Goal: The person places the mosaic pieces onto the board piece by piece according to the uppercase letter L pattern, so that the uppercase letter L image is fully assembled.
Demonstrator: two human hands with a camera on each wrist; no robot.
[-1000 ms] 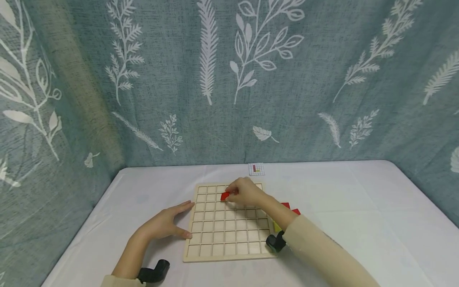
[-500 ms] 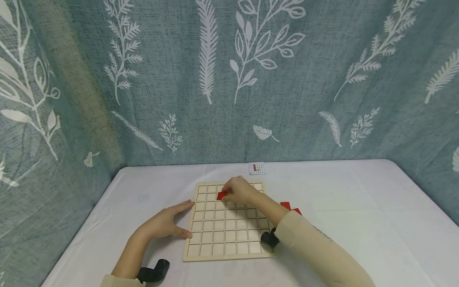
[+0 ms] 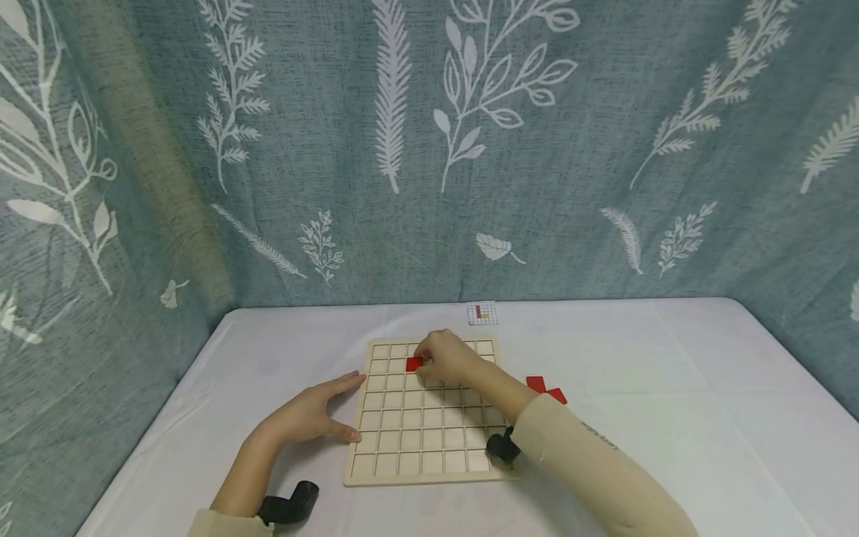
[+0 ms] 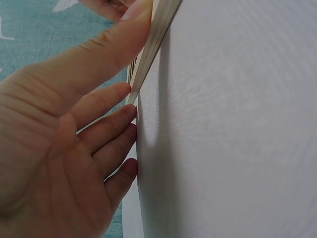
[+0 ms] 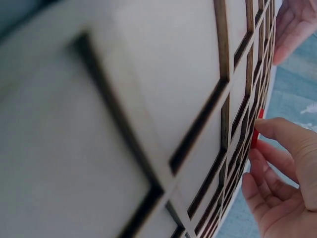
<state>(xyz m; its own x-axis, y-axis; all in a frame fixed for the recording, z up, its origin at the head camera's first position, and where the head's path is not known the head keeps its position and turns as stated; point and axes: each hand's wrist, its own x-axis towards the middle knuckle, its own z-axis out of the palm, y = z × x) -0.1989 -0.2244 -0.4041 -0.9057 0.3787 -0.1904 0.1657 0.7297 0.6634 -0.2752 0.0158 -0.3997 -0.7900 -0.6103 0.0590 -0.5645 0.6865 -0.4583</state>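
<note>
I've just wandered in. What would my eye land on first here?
Probably the bright red tile pinched by the right hand toward the far side of the pale gridded board. The left hand touches the board's left edge, while more red tiles show to its right. Behind the table hangs a big teal curtain with white leaf patterns.

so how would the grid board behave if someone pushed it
The grid board is likely stiff, as its edges look straight. Lying broad and flat, it would probably slide on the white cloth rather than tip. The left hand against its edge might limit sliding leftward.
</note>
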